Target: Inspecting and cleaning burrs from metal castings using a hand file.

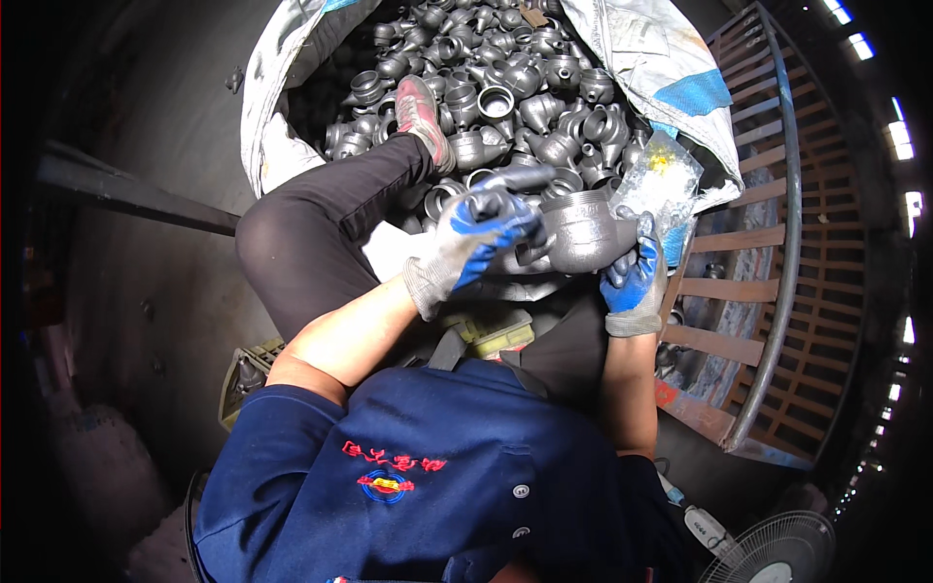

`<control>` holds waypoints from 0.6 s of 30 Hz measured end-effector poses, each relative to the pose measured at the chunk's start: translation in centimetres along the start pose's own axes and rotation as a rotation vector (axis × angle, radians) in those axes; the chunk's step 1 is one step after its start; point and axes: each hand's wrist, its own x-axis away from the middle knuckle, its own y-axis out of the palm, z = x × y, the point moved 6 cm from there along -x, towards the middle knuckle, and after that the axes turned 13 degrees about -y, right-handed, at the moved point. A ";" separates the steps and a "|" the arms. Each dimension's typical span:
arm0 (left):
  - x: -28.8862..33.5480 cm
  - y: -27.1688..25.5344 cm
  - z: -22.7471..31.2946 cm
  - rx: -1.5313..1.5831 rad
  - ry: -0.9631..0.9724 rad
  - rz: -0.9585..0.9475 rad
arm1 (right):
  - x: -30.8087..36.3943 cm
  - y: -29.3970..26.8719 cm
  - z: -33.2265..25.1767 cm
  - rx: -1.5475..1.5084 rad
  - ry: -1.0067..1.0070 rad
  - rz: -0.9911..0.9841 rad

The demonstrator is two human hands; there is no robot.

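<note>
A dark grey metal casting [580, 236], round-bodied with a threaded collar and a narrower stub, is held above my lap. My right hand [637, 275], in a grey and blue glove with blackened fingers, is closed round its right end. At the casting's left side, my left hand [483, 233] wears the same kind of glove and has its fingers curled. A dark, smooth, rod-like shape [520, 178] sticks out at the top of that hand; its kind cannot be made out. Whether the left fingers touch the casting is unclear.
A big white woven sack [649, 39] stands open ahead, filled with similar castings [520, 78]. My left shoe [418, 112] rests on them. A clear plastic bag [666, 175] lies on the right rim. Slatted metal racking [777, 233] stands right; a fan [777, 554] is lower right.
</note>
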 end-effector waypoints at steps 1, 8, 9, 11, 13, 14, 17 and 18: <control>0.0 0.4 1.2 0.098 0.185 -0.021 | 0.0 0.0 -0.1 0.001 -0.002 -0.001; -0.9 2.0 -0.8 0.167 -0.002 -0.126 | 1.8 3.2 -2.0 0.178 -0.229 -0.008; -0.9 2.4 -0.7 0.139 -0.029 -0.111 | 1.9 3.5 -2.0 0.215 -0.241 -0.030; -0.6 2.5 -0.3 0.088 -0.116 -0.072 | 2.1 3.4 -1.6 0.249 -0.218 -0.015; 0.2 2.9 0.5 0.148 -0.266 -0.032 | 2.0 3.1 -1.1 0.284 -0.197 -0.010; -1.2 1.2 -1.1 0.067 -0.168 0.029 | 1.8 2.8 -1.0 0.216 -0.219 -0.028; -0.7 0.7 -1.0 0.366 -0.308 -0.071 | 2.0 3.2 -1.2 0.124 -0.213 -0.035; -0.4 0.6 -0.8 0.342 -0.287 -0.070 | 2.0 3.1 -1.2 0.110 -0.199 -0.033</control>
